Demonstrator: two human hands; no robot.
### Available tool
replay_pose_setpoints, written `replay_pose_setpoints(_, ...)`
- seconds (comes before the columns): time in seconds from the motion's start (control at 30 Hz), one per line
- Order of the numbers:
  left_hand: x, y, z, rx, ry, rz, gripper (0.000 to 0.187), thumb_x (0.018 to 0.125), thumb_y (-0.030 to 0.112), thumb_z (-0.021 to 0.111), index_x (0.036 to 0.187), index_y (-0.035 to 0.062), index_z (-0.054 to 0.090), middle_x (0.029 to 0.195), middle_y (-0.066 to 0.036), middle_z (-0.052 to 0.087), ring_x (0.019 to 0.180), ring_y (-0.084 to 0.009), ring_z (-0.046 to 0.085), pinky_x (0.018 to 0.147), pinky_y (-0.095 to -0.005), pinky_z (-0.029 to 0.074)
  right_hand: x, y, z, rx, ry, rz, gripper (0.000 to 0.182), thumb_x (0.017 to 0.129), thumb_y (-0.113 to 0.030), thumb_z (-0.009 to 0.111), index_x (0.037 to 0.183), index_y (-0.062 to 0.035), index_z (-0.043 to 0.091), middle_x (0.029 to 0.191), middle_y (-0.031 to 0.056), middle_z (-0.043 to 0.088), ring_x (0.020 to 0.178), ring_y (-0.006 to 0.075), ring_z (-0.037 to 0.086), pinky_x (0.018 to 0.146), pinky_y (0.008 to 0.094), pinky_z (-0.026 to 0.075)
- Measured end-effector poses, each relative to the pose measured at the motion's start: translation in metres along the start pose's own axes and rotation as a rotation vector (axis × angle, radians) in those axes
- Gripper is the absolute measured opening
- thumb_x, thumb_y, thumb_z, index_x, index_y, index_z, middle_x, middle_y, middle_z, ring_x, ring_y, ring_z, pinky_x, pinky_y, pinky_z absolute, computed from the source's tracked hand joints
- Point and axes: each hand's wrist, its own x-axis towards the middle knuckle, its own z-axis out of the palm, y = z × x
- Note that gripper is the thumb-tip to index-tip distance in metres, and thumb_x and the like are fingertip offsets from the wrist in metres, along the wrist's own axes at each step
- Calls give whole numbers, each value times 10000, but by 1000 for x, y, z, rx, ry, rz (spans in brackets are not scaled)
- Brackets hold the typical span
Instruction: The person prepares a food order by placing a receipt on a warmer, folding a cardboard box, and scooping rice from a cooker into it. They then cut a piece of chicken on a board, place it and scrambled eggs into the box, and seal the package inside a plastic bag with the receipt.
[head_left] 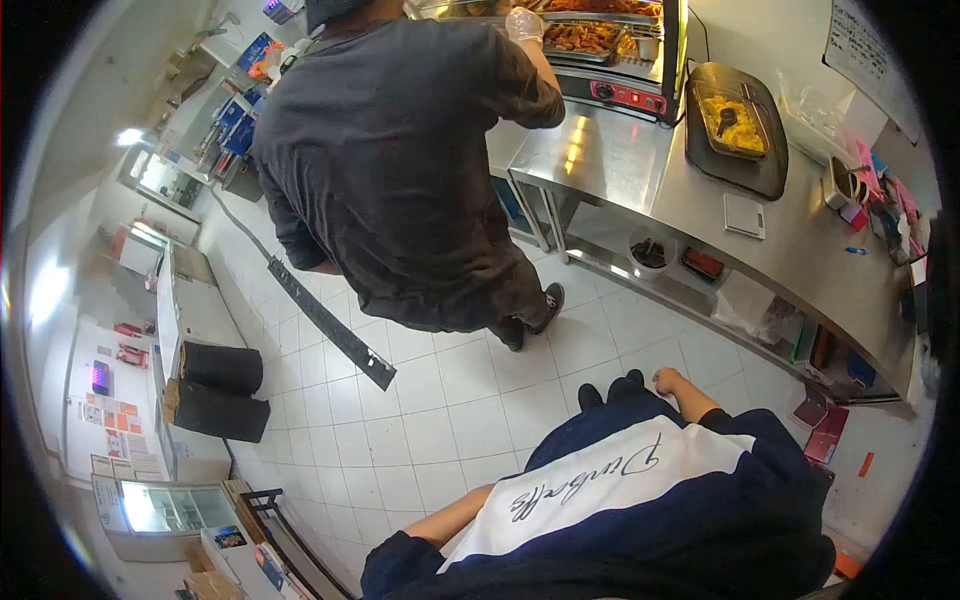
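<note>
My right hand (667, 381) hangs low beside my body, above the white tiled floor (430, 400), near my dark shoes (610, 389). Its fingers are slightly apart and loosely bent, and it holds nothing visible. On the left only my forearm (462, 513) shows; my left hand is hidden behind my navy and white top (610, 480). Ahead stands another person in dark clothes (390, 170), back turned. That person's gloved hand (524, 25) is at a heated display case (610, 85) with trays of food (582, 40).
A steel counter (610, 160) runs along the right, bearing a black tray (700, 150) with a container of yellow food (735, 125) and a white scale (744, 216). A bucket (650, 251) sits on the lower shelf. A black strip (330, 325) and black boxes (220, 400) are at left.
</note>
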Motion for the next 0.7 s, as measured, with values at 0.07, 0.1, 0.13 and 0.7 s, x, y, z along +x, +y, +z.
replay_pose_setpoints(0.07, 0, 1, -2, 0, -5, 3, 382, 874, 320, 498, 1097, 11, 524, 1050, -218, 599, 994, -338, 584, 828, -418, 466, -3, 0, -2, 22, -10, 14, 545, 536, -45, 610, 1074, -111, 660, 1016, 140, 659, 927, 261, 640, 807, 337, 505)
replay_pose_setpoints(0.1, -1, 1, -2, 0, -6, -1, 383, 874, 320, 498, 1097, 11, 524, 1051, -218, 599, 994, -337, 584, 828, -417, 466, 0, 4, 2, 20, -3, 20, 538, 538, -47, 610, 1069, -114, 663, 1019, 137, 658, 930, 261, 639, 811, 338, 504)
replay_pose_setpoints(0.13, -1, 1, -2, -2, -9, -1, 383, 874, 320, 499, 1098, 11, 523, 1053, -218, 598, 995, -337, 583, 829, -417, 465, 2, 6, 7, 17, 4, 26, 531, 540, -49, 610, 1064, -117, 666, 1022, 133, 658, 934, 260, 638, 815, 338, 503)
replay_pose_setpoints(0.7, -3, -13, 0, -15, -3, 9, 394, 872, 322, 507, 1113, 10, 520, 1071, -216, 592, 1009, -331, 576, 841, -410, 459, 14, 3, 16, -17, 0, 40, 442, 583, -37, 611, 1013, -116, 673, 955, 134, 670, 882, 265, 650, 763, 350, 523)
